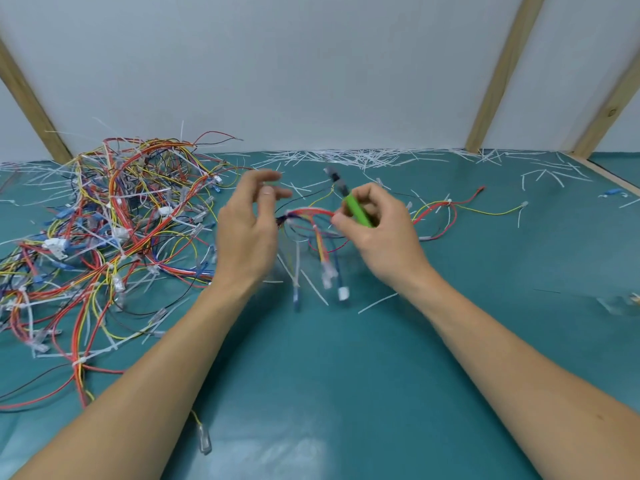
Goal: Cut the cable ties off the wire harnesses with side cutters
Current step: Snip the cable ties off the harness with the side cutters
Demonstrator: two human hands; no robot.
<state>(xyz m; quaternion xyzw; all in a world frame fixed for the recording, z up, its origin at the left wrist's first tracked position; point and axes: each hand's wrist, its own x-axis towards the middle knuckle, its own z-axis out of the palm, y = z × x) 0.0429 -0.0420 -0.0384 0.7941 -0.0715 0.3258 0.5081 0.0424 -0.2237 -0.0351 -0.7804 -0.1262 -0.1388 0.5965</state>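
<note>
Head view: the right hand (pixel 377 233) grips the green-handled side cutters (pixel 355 207), also pinching a small harness of red, yellow and blue wires (pixel 313 220) hanging above the teal surface (pixel 346 375). The left hand (pixel 247 230) is spread, empty. Likely next: steady the harness, find an uncut tie. Tied harnesses (pixel 104 216) lie left.

Worktop (pixel 346 393) covered in smooth teal sheet with a faint sheen; side cutters (pixel 356 209) with glossy green plastic grips and dull grey metal head; wire harnesses (pixel 114 220) in coloured plastic insulation; bare wooden battens (pixel 498 74) against matt white wall (pixel 277 64)
</note>
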